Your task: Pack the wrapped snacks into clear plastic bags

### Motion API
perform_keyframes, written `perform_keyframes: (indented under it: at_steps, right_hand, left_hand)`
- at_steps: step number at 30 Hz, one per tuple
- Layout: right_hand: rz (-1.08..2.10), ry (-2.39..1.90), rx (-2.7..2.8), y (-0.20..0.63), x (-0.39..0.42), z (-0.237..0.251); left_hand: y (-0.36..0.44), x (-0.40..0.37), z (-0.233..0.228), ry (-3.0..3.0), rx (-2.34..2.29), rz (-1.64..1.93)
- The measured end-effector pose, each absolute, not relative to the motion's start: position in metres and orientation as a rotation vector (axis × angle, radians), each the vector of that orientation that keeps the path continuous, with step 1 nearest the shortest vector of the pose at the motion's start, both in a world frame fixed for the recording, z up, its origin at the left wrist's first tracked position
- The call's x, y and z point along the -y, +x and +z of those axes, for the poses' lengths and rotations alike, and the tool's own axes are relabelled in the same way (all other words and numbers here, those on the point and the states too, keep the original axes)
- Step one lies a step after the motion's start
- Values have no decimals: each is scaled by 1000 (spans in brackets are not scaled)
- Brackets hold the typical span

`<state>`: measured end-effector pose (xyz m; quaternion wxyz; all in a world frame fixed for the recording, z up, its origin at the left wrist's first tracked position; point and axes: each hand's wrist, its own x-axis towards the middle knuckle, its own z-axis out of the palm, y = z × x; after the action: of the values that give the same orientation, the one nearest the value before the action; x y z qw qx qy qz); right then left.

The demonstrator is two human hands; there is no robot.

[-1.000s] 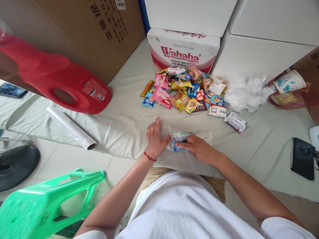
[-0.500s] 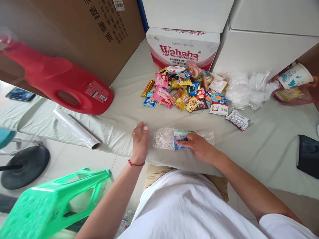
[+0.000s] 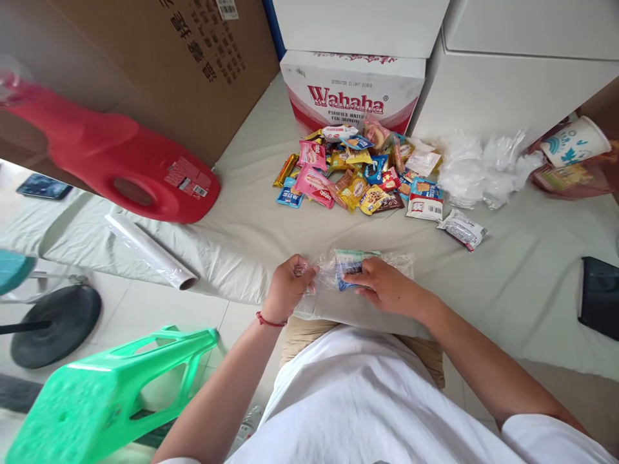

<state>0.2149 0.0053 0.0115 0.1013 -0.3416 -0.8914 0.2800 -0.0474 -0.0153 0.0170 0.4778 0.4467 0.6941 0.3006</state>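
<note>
A clear plastic bag [image 3: 396,263] with a blue and green snack packet [image 3: 352,260] inside lies on the cloth-covered surface near its front edge. My left hand [image 3: 286,288] pinches the bag's left end, fingers closed on the plastic. My right hand [image 3: 384,285] presses down on the packet through the bag. Behind them sits a pile of colourful snack packets [image 3: 355,174].
A red jug [image 3: 111,154] lies at the left, a roll of clear film [image 3: 149,251] in front of it. A Wahaha box [image 3: 351,90], crumpled plastic bags [image 3: 478,171], a paper cup [image 3: 573,142], a dark phone [image 3: 599,296] and a green stool [image 3: 101,393] surround the spot.
My left hand lifted off the bag, swung left, then came back and closed on the bag's left end. My right hand stayed pressed on the packet.
</note>
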Motion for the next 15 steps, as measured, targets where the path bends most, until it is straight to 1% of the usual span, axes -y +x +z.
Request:
perform_keyframes:
  at_steps: [4,7,12,15]
  right_hand:
    - [783,-1069,2661,210,-6,11]
    - [776,-1108,2687,203,-7,11]
    - [788,-1135,2643,201,0,14]
    - [884,-975,2553,217,11,21]
  left_hand:
    - [-25,20,31,1019,-1617,879]
    - [2,20,38,1148,-1533,843]
    - [31,9,25,1533,-1486,824]
    - [31,6,13,1658,-1491,752]
